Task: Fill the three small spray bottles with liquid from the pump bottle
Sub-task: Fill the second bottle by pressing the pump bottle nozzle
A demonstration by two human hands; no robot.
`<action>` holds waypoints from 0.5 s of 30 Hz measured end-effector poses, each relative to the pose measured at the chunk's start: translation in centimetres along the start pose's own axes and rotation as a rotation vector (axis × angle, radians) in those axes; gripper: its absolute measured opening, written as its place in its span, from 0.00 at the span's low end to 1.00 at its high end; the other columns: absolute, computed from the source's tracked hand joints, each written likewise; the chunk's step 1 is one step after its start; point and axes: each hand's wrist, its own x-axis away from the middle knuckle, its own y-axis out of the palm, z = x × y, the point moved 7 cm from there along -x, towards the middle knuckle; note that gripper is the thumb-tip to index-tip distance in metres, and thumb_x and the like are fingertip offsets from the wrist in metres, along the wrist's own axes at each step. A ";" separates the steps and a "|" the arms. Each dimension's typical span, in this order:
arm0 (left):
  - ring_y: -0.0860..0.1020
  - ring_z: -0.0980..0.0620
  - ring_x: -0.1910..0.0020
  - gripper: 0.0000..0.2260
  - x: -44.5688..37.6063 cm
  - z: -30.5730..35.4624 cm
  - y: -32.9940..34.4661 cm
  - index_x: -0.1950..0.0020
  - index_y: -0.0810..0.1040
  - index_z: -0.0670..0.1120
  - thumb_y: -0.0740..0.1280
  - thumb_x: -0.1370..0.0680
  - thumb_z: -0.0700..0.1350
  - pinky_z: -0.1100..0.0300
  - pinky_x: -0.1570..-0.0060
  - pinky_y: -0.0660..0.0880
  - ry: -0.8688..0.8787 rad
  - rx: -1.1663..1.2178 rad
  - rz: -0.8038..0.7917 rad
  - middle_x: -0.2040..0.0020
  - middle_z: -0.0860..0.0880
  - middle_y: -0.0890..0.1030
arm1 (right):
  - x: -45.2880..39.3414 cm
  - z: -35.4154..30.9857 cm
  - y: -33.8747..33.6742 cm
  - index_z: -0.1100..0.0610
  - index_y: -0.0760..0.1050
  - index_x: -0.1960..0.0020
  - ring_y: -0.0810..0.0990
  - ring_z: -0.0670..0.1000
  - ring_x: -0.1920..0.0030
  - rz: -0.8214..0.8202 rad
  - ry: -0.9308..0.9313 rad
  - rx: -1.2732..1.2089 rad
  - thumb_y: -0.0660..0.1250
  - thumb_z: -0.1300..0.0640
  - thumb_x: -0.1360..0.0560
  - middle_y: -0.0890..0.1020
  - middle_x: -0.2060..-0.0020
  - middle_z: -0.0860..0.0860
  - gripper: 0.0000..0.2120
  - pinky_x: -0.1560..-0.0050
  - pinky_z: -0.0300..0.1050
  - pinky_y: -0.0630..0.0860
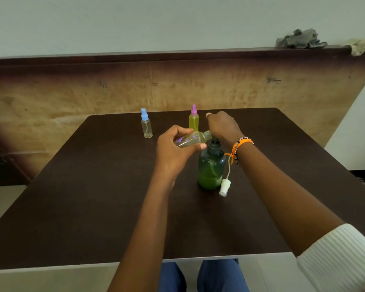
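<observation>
viewpoint: just the one cam, worn on the person's head
facing: forward and down across the dark table point(93, 207), wall behind it
closeness: pretty near, forearms reach in from the bottom edge
lens: wide-angle, edges bend
shared area: nothing, single view only

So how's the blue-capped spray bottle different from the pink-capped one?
The blue-capped bottle looks clear and nearly empty; the pink-capped bottle is yellow-green all the way up. The blue-capped bottle stands alone to the left, the pink-capped bottle just behind the hands. Both stand upright and capped on the table.
</observation>
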 end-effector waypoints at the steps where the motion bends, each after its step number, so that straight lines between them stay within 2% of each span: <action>1: 0.78 0.68 0.62 0.15 0.0 -0.2 0.0 0.57 0.78 0.49 0.78 0.36 0.36 0.73 0.61 0.74 -0.002 -0.003 0.005 0.57 0.56 0.81 | 0.0 0.2 0.1 0.59 0.71 0.56 0.76 0.60 0.47 0.008 0.004 -0.015 0.52 0.49 0.21 0.78 0.50 0.58 0.16 0.37 0.59 0.68; 5: 0.78 0.69 0.62 0.15 0.1 -0.4 0.1 0.57 0.78 0.49 0.78 0.37 0.36 0.74 0.62 0.73 -0.012 -0.005 0.001 0.57 0.56 0.81 | 0.1 0.9 0.6 0.60 0.74 0.47 0.76 0.61 0.45 0.001 0.037 -0.065 0.53 0.48 0.21 0.79 0.45 0.59 0.18 0.39 0.57 0.70; 11: 0.79 0.64 0.60 0.15 -0.2 0.0 0.0 0.57 0.79 0.49 0.79 0.37 0.37 0.69 0.58 0.76 0.001 -0.011 0.003 0.56 0.54 0.82 | 0.0 -0.1 0.1 0.58 0.70 0.57 0.76 0.60 0.47 -0.024 0.014 -0.037 0.52 0.48 0.21 0.77 0.51 0.57 0.16 0.38 0.58 0.69; 15: 0.78 0.67 0.62 0.15 -0.1 -0.2 0.1 0.56 0.79 0.47 0.78 0.37 0.36 0.73 0.61 0.74 0.005 0.006 0.007 0.57 0.55 0.81 | -0.5 0.6 0.3 0.58 0.70 0.55 0.75 0.59 0.51 0.010 0.022 -0.067 0.52 0.47 0.21 0.77 0.52 0.56 0.16 0.40 0.57 0.69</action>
